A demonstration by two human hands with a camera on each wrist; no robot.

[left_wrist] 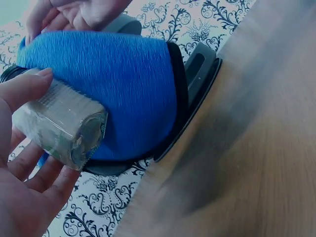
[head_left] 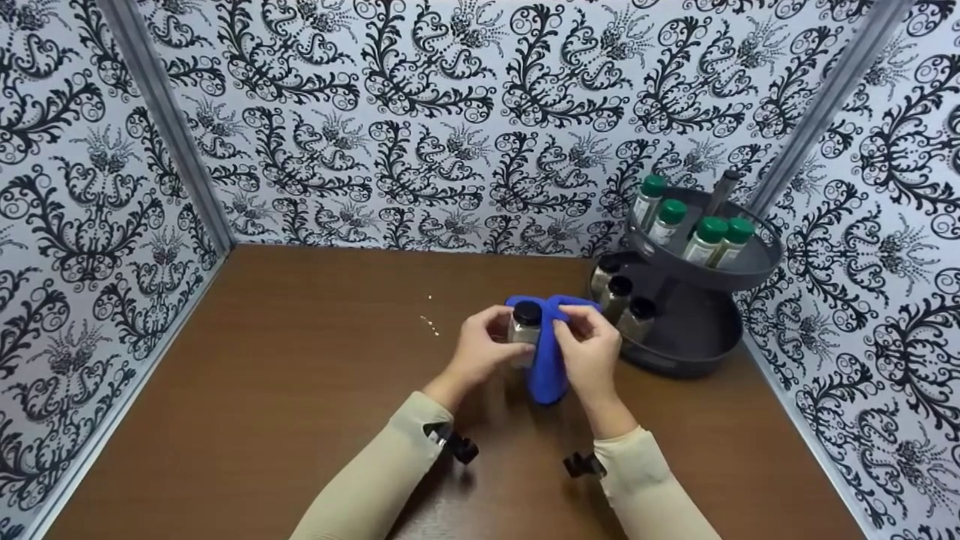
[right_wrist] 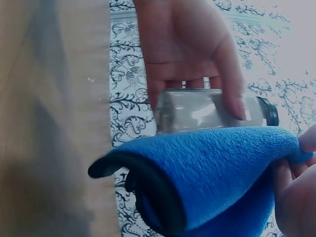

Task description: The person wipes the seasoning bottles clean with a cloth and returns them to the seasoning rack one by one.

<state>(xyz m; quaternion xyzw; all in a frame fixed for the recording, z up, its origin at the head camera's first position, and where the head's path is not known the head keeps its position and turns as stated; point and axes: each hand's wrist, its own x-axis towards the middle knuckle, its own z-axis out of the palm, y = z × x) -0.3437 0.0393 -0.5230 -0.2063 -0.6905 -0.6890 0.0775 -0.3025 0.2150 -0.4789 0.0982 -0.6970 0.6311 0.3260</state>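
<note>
My left hand [head_left: 484, 343] grips a clear spice jar [head_left: 524, 330] with a black lid, thumb on the near side and fingers behind. In the left wrist view the jar [left_wrist: 64, 121] is tilted, its glass base toward the camera. My right hand [head_left: 590, 349] pinches the upper part of a blue cloth [head_left: 549, 367] with dark edging. The cloth hangs in folds right beside the jar, over the table. In the right wrist view the cloth [right_wrist: 212, 168] overlaps the jar's lower side [right_wrist: 197, 108], while fingertips hold its bunched corner.
A dark two-tier round rack [head_left: 694, 352] stands at the right rear. Several green-capped spice jars [head_left: 705, 240] sit on its upper tier, and black-lidded jars [head_left: 636, 321] on the lower one. Small pale crumbs [head_left: 430, 325] lie on the brown table [head_left: 300, 360]. Patterned walls enclose it.
</note>
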